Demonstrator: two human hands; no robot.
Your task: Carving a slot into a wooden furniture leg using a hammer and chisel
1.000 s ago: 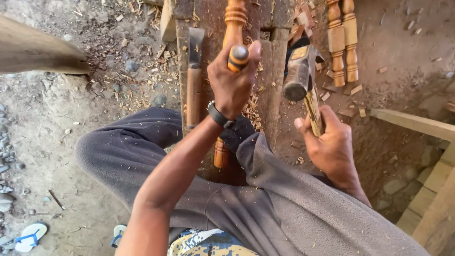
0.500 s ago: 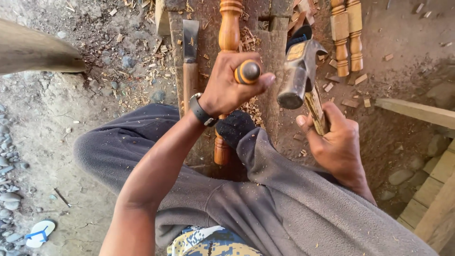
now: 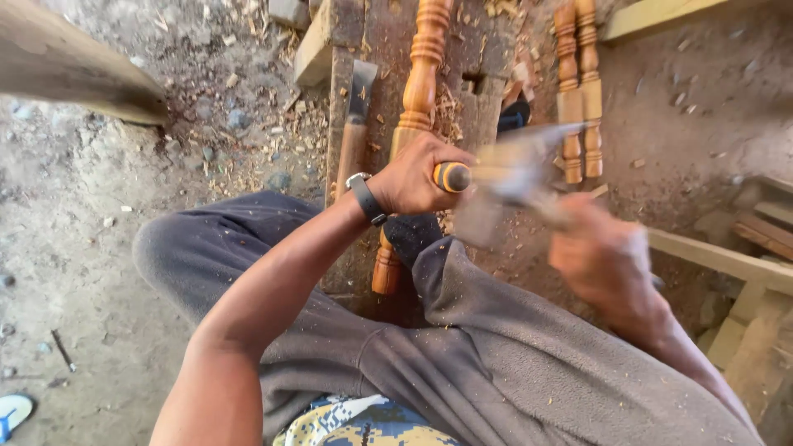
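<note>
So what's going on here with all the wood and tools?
A seated person is working on a turned wooden spindle lying on a rough bench. The left hand grips a chisel handle against it, while the right hand swings a hammer, blurred by motion. Another chisel and two finished spindles lie nearby among wood chips.

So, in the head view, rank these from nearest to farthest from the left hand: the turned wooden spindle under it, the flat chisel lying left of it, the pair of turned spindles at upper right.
From the left hand:
1. Turned wooden spindle, directly beneath.
2. Flat chisel, just left.
3. Pair of turned spindles, upper right.
</note>
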